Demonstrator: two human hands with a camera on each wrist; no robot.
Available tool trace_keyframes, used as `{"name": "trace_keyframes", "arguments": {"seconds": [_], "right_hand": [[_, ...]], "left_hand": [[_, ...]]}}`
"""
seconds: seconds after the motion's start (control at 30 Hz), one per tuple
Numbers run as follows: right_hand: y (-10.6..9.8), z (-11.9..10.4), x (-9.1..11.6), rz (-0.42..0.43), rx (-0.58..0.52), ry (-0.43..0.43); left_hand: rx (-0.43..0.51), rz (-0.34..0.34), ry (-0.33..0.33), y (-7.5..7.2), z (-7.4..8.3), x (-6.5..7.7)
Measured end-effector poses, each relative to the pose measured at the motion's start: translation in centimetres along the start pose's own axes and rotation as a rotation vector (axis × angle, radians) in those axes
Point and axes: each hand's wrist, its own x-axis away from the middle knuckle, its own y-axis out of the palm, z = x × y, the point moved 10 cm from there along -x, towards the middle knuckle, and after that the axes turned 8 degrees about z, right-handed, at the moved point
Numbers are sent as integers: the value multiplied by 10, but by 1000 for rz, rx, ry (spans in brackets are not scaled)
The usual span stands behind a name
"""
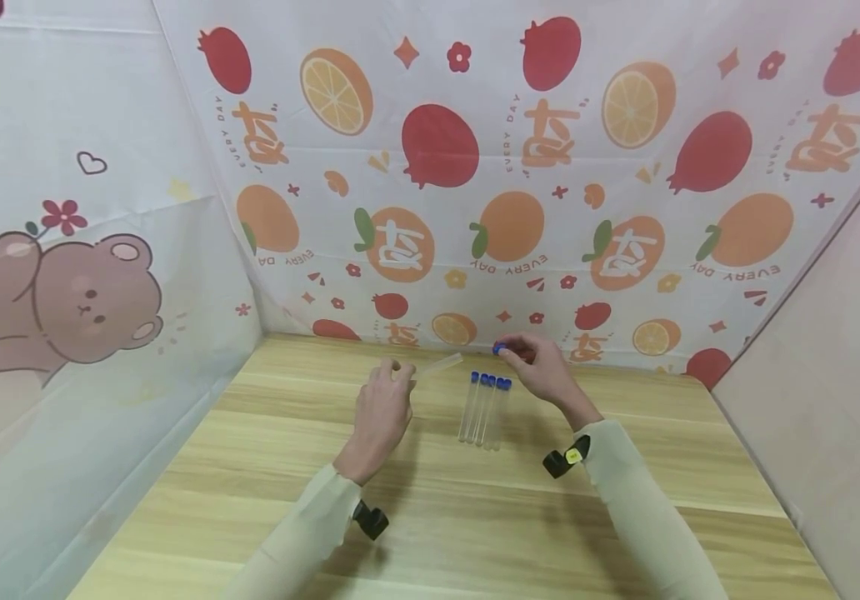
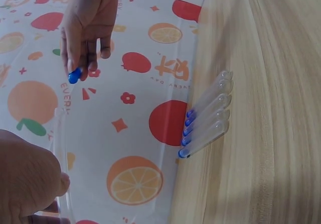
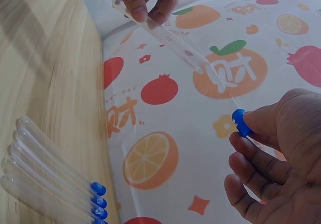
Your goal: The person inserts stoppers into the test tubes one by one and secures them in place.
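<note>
My left hand pinches a clear test tube near its rounded end, its uncapped mouth pointing toward the other hand. In my right hand a blue cap is pinched between thumb and forefinger, apart from the tube. Between and below the hands, several clear test tubes with blue caps lie side by side on the table. The left wrist view shows the held tube partly hidden behind my left fingers, with the blue cap opposite its mouth.
The wooden table ends at the back against a fruit-printed cloth. A white cloth with a bear print hangs on the left, and a plain pale sheet on the right. A black wrist camera sits on the left sleeve.
</note>
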Motion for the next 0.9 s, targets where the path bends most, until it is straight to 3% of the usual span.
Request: {"name": "trace_keyframes", "arguments": {"seconds": [0.9], "right_hand": [[15, -11, 3, -36, -54, -2]], "left_hand": [[-13, -17, 8, 1, 5, 1]]}}
